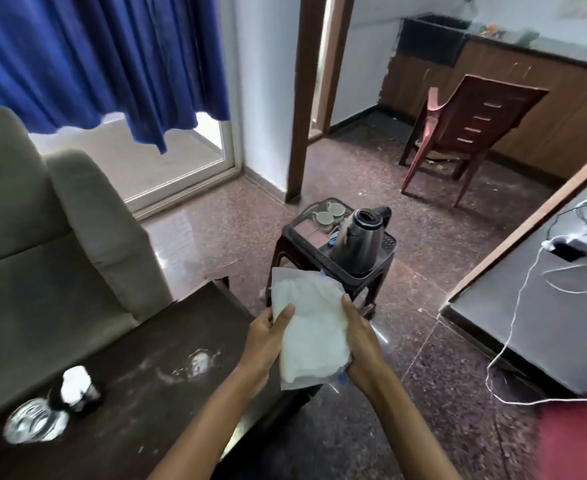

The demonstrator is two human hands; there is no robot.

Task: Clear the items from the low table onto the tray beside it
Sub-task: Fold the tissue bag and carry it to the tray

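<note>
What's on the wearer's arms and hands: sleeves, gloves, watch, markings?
Nothing worn that shows. Left hand and right hand are bare: no gloves, rings or watch visible. Left forearm and right forearm are bare down to the frame edge, with no sleeve, band, cable or marking in view.

A deep blue pleated fabric curtain [94, 57] hangs over a white-framed glass door [231, 157] at the left, above a beige upholstered sofa [42, 220]. Past a dark brown wooden door post [306, 98], a reddish-brown moulded plastic chair [475, 126] stands on the speckled brown stone floor [423, 237], near brown wooden cabinets [545, 109] with a black sink [430, 38]. At the right, a thin white cable [515, 315] trails across a grey wood-edged surface [555, 341].
</note>
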